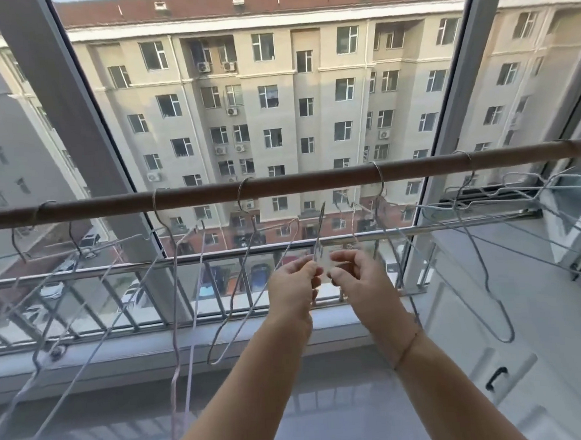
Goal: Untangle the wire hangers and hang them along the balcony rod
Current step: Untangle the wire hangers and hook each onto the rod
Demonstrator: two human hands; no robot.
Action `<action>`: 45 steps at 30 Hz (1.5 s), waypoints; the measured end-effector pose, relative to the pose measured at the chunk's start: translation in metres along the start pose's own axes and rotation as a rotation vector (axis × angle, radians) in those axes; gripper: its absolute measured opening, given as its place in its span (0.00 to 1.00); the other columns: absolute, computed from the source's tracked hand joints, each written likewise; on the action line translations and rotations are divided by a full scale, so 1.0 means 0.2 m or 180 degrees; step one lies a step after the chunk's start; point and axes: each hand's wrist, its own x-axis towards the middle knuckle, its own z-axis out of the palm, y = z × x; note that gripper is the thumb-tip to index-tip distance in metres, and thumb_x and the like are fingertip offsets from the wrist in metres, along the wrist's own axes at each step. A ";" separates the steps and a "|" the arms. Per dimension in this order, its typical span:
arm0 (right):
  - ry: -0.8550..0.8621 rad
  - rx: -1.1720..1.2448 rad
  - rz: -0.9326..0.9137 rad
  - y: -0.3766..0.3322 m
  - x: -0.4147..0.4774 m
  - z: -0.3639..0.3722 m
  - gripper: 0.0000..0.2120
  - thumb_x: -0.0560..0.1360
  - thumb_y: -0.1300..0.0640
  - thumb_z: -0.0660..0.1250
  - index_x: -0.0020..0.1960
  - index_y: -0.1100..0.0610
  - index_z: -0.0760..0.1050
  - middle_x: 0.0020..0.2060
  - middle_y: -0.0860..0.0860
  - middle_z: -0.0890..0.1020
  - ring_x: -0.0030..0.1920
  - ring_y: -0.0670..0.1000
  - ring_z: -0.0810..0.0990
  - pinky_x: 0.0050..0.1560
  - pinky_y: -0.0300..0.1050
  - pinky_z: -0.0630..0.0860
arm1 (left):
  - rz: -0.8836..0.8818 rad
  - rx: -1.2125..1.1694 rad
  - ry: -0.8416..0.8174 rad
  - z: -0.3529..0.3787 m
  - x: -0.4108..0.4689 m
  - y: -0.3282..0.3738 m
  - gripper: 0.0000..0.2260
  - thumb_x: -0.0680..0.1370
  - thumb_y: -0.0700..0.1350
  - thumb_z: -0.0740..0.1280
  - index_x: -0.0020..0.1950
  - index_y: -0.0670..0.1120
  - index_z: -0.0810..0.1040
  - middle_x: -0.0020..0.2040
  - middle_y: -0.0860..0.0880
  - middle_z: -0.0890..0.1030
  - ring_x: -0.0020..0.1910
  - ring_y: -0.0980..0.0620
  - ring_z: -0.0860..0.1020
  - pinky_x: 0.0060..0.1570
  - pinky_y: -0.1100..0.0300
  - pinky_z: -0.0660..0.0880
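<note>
Currently both hands are pinching one wire hanger [318,233] just below the rod [280,185]: left hand [294,280] and right hand [357,273] are closing fingertips on it. Other hangers [232,291] are hanging along the rod.

Both bare arms reach up and forward, side by side. The left hand [291,281] and the right hand [357,273] are held close together, nearly touching. The fingers [310,264] of each hand are curled in and pinched tight, thumbs pointing at each other. A thin band goes around the right wrist.
</note>
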 end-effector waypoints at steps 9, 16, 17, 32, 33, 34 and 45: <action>-0.0808 -0.1690 -0.0255 0.20 -0.09 -0.14 0.12 0.74 0.60 0.64 0.56 0.51 0.74 0.50 0.44 0.76 0.54 0.43 0.74 0.51 0.24 0.65 | 0.0442 0.1708 -0.0544 -0.29 -0.07 -0.28 0.10 0.77 0.37 0.62 0.43 0.49 0.80 0.42 0.53 0.83 0.44 0.57 0.78 0.45 0.71 0.71; -0.1728 -0.1854 0.0357 0.23 -0.20 -0.28 0.06 0.76 0.56 0.63 0.44 0.50 0.78 0.36 0.46 0.83 0.38 0.42 0.78 0.42 0.36 0.74 | 0.0935 0.2290 -0.0741 -0.35 -0.06 -0.35 0.12 0.77 0.38 0.63 0.40 0.55 0.78 0.50 0.49 0.80 0.54 0.56 0.76 0.52 0.71 0.68; -0.1802 -0.1576 0.0518 0.22 -0.23 -0.30 0.06 0.76 0.58 0.62 0.45 0.52 0.78 0.34 0.48 0.83 0.37 0.43 0.78 0.41 0.34 0.73 | 0.0973 0.2300 -0.0761 -0.34 -0.06 -0.36 0.12 0.77 0.39 0.63 0.40 0.55 0.78 0.51 0.49 0.80 0.54 0.58 0.75 0.51 0.74 0.67; -0.0779 0.0895 0.0608 0.00 -0.40 -0.27 0.12 0.70 0.53 0.68 0.48 0.60 0.81 0.23 0.49 0.70 0.27 0.46 0.68 0.35 0.42 0.72 | 0.0357 0.0160 -0.0956 -0.07 -0.40 -0.27 0.09 0.73 0.49 0.71 0.44 0.43 0.85 0.40 0.49 0.84 0.42 0.55 0.77 0.50 0.60 0.73; -0.0688 0.0953 0.0542 -0.02 -0.40 -0.26 0.11 0.70 0.55 0.65 0.48 0.60 0.80 0.23 0.50 0.70 0.27 0.47 0.68 0.36 0.43 0.70 | 0.0410 0.0060 -0.0975 -0.05 -0.41 -0.23 0.08 0.73 0.46 0.70 0.44 0.42 0.84 0.40 0.48 0.84 0.41 0.55 0.78 0.48 0.62 0.74; -0.0587 0.0996 0.0482 -0.04 -0.40 -0.25 0.12 0.70 0.56 0.63 0.48 0.60 0.80 0.23 0.51 0.70 0.27 0.47 0.67 0.37 0.46 0.68 | 0.0455 -0.0021 -0.0957 -0.02 -0.41 -0.20 0.07 0.73 0.45 0.70 0.45 0.41 0.84 0.39 0.48 0.83 0.40 0.55 0.78 0.46 0.64 0.74; -0.0363 0.0721 -0.0246 -0.27 -0.28 -0.18 0.10 0.77 0.63 0.60 0.52 0.60 0.79 0.26 0.55 0.72 0.28 0.47 0.69 0.32 0.38 0.70 | 0.0912 -0.0177 -0.0901 0.06 -0.39 0.08 0.05 0.75 0.41 0.68 0.46 0.41 0.83 0.36 0.48 0.81 0.34 0.56 0.76 0.34 0.68 0.74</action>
